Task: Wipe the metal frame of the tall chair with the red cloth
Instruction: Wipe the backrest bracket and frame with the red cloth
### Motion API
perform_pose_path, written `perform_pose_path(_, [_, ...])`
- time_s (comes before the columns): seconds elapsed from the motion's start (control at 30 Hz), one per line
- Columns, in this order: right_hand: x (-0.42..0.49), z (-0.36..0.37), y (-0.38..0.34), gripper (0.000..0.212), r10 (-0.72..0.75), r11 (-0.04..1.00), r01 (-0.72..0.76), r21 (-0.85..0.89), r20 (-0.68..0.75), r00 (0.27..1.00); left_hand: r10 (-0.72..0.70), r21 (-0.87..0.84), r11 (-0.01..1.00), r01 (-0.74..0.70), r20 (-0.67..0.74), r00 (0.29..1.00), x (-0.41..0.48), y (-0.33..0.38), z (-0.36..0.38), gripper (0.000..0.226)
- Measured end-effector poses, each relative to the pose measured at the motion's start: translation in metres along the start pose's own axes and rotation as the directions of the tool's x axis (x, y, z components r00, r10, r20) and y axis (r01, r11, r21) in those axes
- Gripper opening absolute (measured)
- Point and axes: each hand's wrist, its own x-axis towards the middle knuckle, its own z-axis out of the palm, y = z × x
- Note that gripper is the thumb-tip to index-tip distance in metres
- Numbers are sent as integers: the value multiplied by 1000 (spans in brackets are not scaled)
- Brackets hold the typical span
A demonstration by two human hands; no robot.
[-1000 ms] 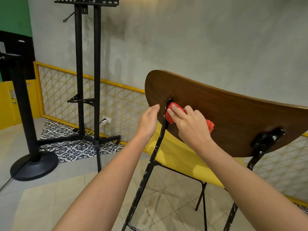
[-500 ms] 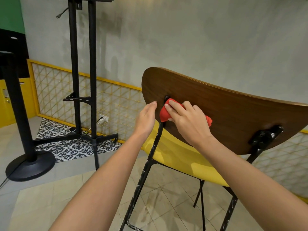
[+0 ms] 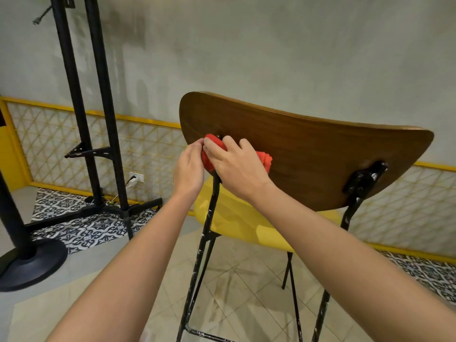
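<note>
Grey concrete wall (image 3: pixel 296 58) and a yellow lattice panel (image 3: pixel 148 149) run behind the tall chair (image 3: pixel 308 156), which stands on pale floor tiles (image 3: pixel 234 280) with its brown wooden backrest facing the camera and a yellow seat (image 3: pixel 234 218) below. At the top of the left metal upright (image 3: pixel 209 223), where it meets the backrest, the right hand (image 3: pixel 237 166) presses the bunched red cloth (image 3: pixel 209 159) against the frame, fingers curled over it, a tail of cloth showing past the knuckles. The left hand (image 3: pixel 188 169) is loosely curled beside it, fingertips touching the cloth's edge; whether it actually pinches the fabric I cannot tell. To do this step well, I would wrap the cloth right around the tube rather than dabbing 1 face, then draw it down the upright in a single firm stroke, with the left hand steadying the chair so it does not rock. The black paint looks chipped and speckled, so edges may snag the fabric. The 2nd bracket (image 3: pixel 365 178) on the right and the lower rail (image 3: pixel 209 335) look untouched, so most of the frame probably remains.
</note>
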Motion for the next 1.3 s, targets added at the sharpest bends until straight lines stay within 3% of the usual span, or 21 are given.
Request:
perform_pose_path(0.1, [-3, 3, -9, 36, 4, 1000, -6, 28, 51, 999, -1, 4, 1000, 1, 18, 1000, -1, 0, 0, 39])
perform_pose_path(0.27, [2, -1, 2, 45, 99, 995, -98, 11, -54, 994, 17, 28, 999, -17, 21, 1000, 3, 1, -2, 39])
perform_pose_path(0.47, [-3, 0, -4, 45, 5, 1000, -5, 13, 7, 1000, 3, 44, 999, -3, 16, 1000, 2, 3, 0, 41])
perform_pose_path(0.67, [-12, 2, 0, 40, 41, 999, -40, 33, -33, 999, -5, 63, 998, 2, 44, 999, -1, 3, -2, 43])
perform_pose_path(0.87, [-21, 9, -7, 36, -48, 997, 47, 67, 11, 999, -9, 90, 996, 6, 31, 999, -1, 8, -4, 43])
perform_pose_path(1.07, [-20, 7, 6, 42, 179, 969, -153, 193, -128, 976, -5, 56, 998, 3, 37, 999, -2, 8, -5, 42])
perform_pose_path(1.3, [-24, 5, 9, 37, 170, 962, -138, 236, -123, 978, -9, 72, 997, 6, 36, 999, -7, 10, -2, 42])
